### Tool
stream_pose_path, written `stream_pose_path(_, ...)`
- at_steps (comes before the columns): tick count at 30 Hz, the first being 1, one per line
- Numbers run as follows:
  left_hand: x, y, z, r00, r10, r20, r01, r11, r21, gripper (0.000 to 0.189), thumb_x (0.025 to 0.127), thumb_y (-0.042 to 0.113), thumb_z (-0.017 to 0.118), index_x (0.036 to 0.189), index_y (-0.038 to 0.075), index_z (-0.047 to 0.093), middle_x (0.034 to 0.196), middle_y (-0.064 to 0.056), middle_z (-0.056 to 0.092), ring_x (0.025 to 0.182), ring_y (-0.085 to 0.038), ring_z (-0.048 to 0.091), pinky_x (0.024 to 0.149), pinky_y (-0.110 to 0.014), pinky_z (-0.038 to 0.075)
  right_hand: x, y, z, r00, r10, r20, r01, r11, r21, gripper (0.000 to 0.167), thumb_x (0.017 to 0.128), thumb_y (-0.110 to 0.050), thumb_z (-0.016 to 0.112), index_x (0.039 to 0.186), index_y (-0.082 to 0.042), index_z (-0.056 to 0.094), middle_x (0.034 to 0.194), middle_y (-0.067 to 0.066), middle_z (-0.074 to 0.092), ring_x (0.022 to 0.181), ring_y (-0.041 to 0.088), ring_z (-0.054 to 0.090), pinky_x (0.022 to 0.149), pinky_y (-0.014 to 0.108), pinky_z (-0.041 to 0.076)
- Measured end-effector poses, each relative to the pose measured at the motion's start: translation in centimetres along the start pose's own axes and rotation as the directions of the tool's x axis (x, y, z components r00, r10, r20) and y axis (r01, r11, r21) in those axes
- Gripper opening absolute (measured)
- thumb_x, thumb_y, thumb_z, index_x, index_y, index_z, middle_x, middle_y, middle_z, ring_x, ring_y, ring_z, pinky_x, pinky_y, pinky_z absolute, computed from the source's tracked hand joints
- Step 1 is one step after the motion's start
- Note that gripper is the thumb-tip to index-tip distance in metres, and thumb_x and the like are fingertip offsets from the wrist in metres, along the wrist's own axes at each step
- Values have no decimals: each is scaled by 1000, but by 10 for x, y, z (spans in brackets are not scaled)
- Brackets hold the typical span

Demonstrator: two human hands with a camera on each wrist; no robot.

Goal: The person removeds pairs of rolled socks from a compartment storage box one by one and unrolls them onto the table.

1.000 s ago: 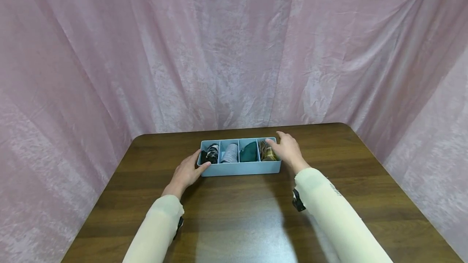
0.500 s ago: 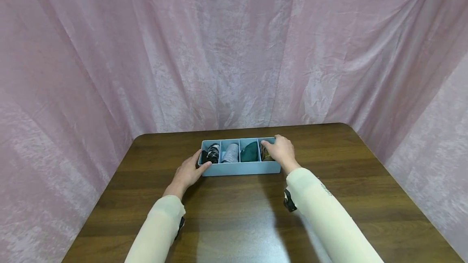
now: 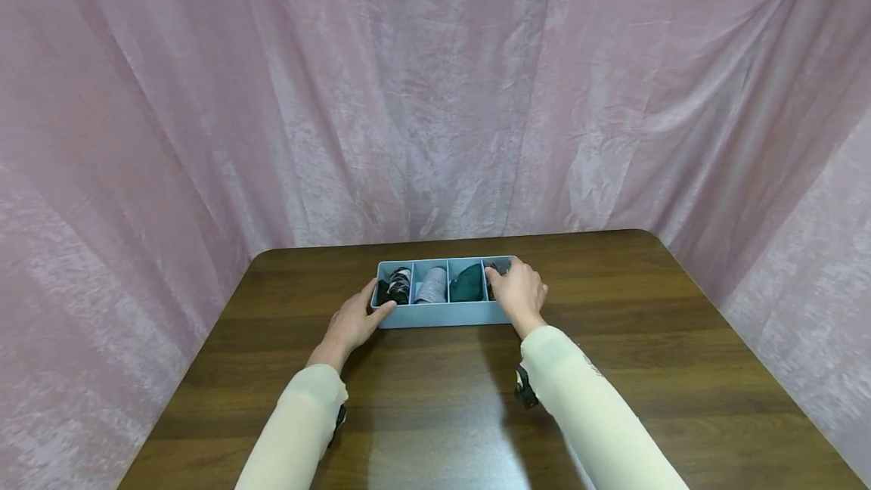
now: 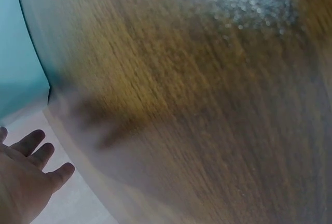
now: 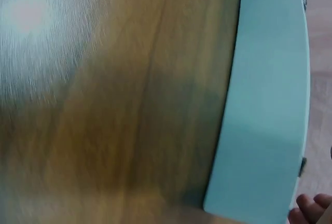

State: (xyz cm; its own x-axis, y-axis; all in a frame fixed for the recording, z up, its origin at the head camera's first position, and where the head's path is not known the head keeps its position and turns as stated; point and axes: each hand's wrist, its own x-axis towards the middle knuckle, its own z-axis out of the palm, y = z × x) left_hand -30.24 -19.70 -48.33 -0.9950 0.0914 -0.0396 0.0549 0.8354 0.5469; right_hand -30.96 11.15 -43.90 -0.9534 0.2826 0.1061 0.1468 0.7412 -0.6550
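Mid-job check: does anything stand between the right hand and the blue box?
Nothing visible does: the right hand is over the right end of the blue box. The left hand is at the opposite end, out of its way. What lies beneath the right palm is hidden.

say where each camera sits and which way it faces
Head: on the head, facing forward and down at the box; left hand, right hand, sleeves show.
Left wrist: worn there, facing table and box; left hand shows.
Right wrist: worn there, facing table and box; right fingers show.
Both wrist views share table and box.
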Motion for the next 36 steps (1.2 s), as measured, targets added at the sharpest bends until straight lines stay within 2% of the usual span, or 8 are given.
stream_pose_path(4, -2, 0, -1, 1000, 2, -3, -2, 1000, -6, 82, 96, 64, 49, 160, 20, 21, 158, -19, 30, 143, -42, 28, 111, -63, 22, -4, 0, 9, 998, 20, -67, -17, 999, 46, 54, 94, -42, 65, 134, -7, 60, 124, 16, 65, 112, 40, 55, 95, 58, 31)
stream_pose_path(12, -2, 0, -1, 1000, -5, -6, 5, 1000, -5, 82, 96, 63, 49, 160, 21, 21, 158, -18, 30, 143, -41, 29, 112, -62, 22, -8, -2, 14, 994, 54, -91, -49, 997, 59, 50, 93, -38, 66, 131, -5, 62, 122, 19, 64, 113, 39, 57, 91, 56, 32)
stream_pose_path(20, -2, 0, 0, 1000, -6, -3, 6, 1000, -19, 82, 96, 64, 49, 160, 21, 21, 159, -18, 29, 143, -42, 28, 111, -63, 21, -11, -10, 24, 989, 65, -130, -67, 998, -9, 36, 93, -36, 66, 104, -1, 66, 102, 22, 66, 99, 40, 62, 93, 58, 31)
stream_pose_path(27, -4, 1, 0, 1000, -22, 3, 22, 999, -44, 83, 95, 64, 49, 160, 23, 20, 159, -17, 28, 144, -42, 27, 111, -64, 21, -12, -13, 36, 980, 89, -180, -92, 996, -8, 39, 93, -35, 67, 107, 2, 65, 104, 23, 65, 102, 41, 61, 99, 60, 28)
stream_pose_path(36, -4, 1, 0, 1000, -21, 0, 21, 999, -30, 83, 95, 66, 48, 160, 22, 20, 158, -18, 30, 143, -43, 28, 111, -64, 22, -7, -10, 40, 974, 116, -196, -135, 987, -85, 31, 94, -29, 66, 97, 2, 69, 96, 23, 70, 92, 38, 66, 83, 54, 39)
